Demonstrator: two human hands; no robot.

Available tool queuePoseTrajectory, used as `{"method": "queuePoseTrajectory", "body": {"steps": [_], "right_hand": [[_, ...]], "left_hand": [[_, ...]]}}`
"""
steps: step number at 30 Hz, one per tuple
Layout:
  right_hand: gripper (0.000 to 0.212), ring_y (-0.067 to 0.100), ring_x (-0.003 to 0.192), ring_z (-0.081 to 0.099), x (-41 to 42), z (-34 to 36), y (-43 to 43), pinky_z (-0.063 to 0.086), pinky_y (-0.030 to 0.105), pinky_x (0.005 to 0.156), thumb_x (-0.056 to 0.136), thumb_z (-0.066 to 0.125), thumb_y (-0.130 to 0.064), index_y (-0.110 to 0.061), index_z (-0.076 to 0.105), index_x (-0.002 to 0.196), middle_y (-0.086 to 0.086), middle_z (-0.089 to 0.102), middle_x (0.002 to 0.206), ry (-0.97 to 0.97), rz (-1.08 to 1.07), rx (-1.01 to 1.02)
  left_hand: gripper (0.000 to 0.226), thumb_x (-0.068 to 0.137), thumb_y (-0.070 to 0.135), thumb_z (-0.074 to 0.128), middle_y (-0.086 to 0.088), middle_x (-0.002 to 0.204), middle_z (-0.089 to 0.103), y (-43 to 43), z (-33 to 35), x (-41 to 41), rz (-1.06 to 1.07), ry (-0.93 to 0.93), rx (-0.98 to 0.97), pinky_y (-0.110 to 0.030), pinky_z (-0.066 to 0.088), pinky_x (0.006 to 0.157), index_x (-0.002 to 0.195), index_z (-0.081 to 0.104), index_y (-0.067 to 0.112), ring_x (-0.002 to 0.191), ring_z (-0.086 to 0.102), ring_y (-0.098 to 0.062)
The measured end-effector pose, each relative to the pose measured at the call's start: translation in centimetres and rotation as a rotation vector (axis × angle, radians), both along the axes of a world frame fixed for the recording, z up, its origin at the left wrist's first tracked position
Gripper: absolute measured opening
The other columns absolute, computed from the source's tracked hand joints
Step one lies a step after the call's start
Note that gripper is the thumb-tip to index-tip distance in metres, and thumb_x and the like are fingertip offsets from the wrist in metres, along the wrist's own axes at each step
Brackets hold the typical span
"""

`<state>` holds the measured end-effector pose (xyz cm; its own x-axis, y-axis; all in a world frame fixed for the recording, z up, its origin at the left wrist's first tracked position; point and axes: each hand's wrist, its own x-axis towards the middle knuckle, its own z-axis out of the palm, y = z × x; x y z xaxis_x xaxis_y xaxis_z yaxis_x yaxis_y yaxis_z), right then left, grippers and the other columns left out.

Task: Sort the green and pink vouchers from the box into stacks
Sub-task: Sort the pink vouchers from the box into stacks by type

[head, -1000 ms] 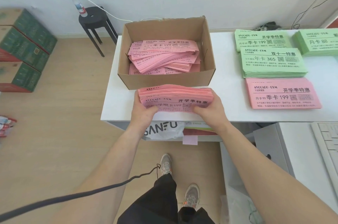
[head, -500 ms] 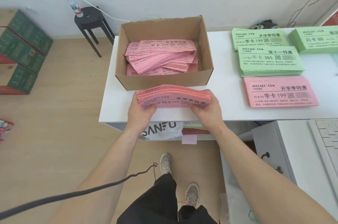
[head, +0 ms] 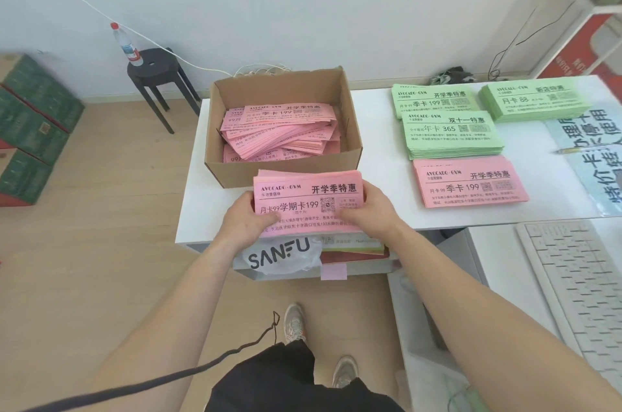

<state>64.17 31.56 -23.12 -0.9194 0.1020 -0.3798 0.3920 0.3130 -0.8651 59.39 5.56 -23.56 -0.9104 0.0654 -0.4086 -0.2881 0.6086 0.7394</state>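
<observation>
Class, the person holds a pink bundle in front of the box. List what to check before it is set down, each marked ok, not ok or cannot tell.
1. Grip: ok, left hand and right hand hold the pink bundle by its ends.
2. All pink inside: cannot tell.
3. Print matches pink stack: not ok, the card line differs.
4. Bare table beside the box: ok.
5. Box emptied: not ok, vouchers remain.

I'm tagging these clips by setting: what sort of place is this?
Likely a gym's reception desk or small office: pink vouchers and green vouchers printed "Avocado Gym" are stacked on a white desk, with a keyboard and a printed notice beside them.
</observation>
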Motion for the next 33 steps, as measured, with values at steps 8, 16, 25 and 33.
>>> {"method": "queuePoseTrajectory", "body": {"steps": [8,16,25,33], "right_hand": [[0.041,0.016,0.098,0.067,-0.2,0.4,0.5,0.053,0.025,0.068,0.082,0.074,-0.008,-0.023,0.061,0.118,-0.008,0.069,0.108,-0.156,-0.024,0.136],[0.038,0.015,0.091,0.066,0.0,0.5,0.3,0.052,0.023,0.068,0.081,0.073,-0.011,-0.021,0.059,0.115,-0.007,0.067,0.102,-0.117,-0.016,0.214],[0.044,0.02,0.082,0.071,1.4,1.7,0.3,0.056,0.028,0.068,0.093,0.041,-0.022,-0.035,0.067,0.126,0.0,0.074,0.111,-0.037,0.033,-0.228],[0.061,0.026,0.095,0.067,1.2,2.0,-1.1,0.059,0.034,0.082,0.091,0.045,0.003,-0.026,0.056,0.144,0.002,0.056,0.119,-0.031,0.052,-0.085]], "left_hand": [[0.055,0.083,0.022,0.078,-0.002,0.121,0.066,2.4,0.1,0.8,0.025,0.01,-0.192,-0.033,0.046,0.086,0.13,0.05,0.015,0.102,0.062,-0.02],[0.035,0.096,0.016,0.06,0.011,0.129,0.062,7.7,0.9,2.3,-0.35,0.048,-0.021,-0.027,0.052,0.082,0.129,0.062,0.028,0.105,0.064,-0.014],[0.051,0.083,0.068,0.053,0.01,0.114,0.066,9.4,2.4,1.3,-0.2,-0.098,0.155,-0.046,0.049,0.098,0.116,0.055,0.028,0.106,0.066,-0.014],[0.03,0.097,0.046,0.058,0.007,0.113,0.064,9.5,2.9,0.5,-0.176,-0.041,0.07,-0.038,0.047,0.092,0.12,0.055,0.027,0.109,0.061,-0.018]]}}
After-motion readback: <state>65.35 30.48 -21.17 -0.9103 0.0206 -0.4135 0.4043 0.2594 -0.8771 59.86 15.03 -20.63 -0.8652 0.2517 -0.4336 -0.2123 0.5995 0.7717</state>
